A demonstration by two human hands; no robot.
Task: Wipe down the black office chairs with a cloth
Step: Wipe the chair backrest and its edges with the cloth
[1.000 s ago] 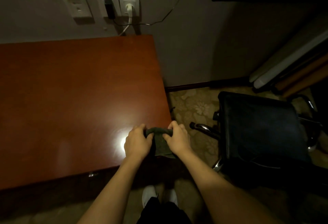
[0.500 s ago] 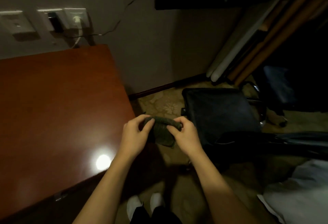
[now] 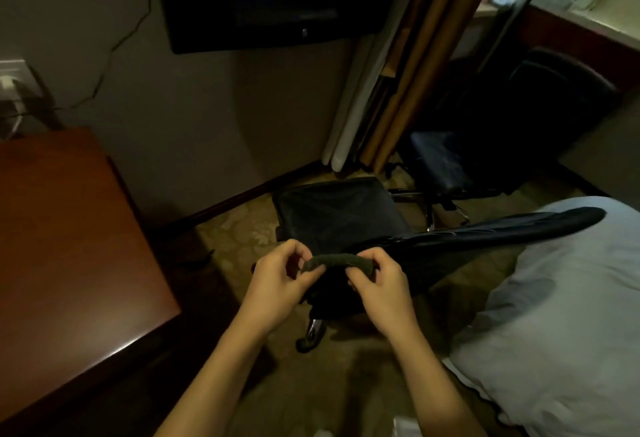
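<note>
Two hands hold one cloth point(image 3: 337, 260): the left hand point(image 3: 277, 277) pinches its left end, the right hand point(image 3: 379, 281) grips its right end with curled fingers, and the dark cloth is bunched into a short roll between them. A second ago the same pair held it over the near corner of the wooden desk point(image 3: 69, 246); now the desk sits off to the left and the hands hang above the near chair point(image 3: 339, 215). Judgement: the person has turned from desk to chair and is readying the cloth; no wiping has begun, since cloth and seat look apart.

Edges and room:
- Seat of the near chair lies just beyond the hands, its backrest point(image 3: 485, 236) stretching right over the pale bedding point(image 3: 554, 315).
- Second chair point(image 3: 446, 166) stands farther right, near the leaning boards point(image 3: 388, 90).
- Desk edge bounds the left; bedding crowds the right.
- Open floor point(image 3: 235, 229) shows between desk and chair, so approach from the near left looks freest.
- Chair base point(image 3: 311, 329) sits under the hands, near the feet.
</note>
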